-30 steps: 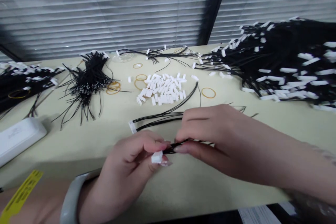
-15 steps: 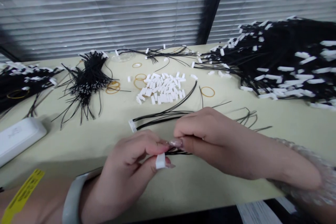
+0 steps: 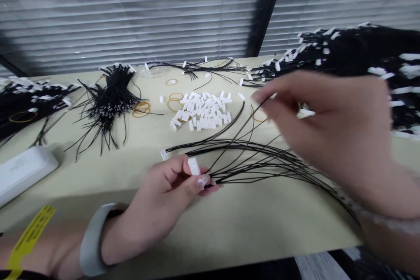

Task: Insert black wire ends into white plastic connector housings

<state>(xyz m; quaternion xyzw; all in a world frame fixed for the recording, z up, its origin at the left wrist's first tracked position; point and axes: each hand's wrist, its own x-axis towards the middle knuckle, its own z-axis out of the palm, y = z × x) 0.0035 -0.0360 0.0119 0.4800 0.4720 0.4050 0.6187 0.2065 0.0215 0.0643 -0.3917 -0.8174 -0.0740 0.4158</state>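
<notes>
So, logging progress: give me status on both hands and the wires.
Left hand holding thin black wires near their white rectangular connector. Right hand up, pinching a strand. Second black wire bundle just beyond.

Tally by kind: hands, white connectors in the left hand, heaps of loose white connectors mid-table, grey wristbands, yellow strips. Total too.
Hands: 2 (left hand, right hand)
Held white connector: 1
Heap of loose white connectors: 1
Grey wristband: 1
Yellow strip: 1
Total: 6
</notes>
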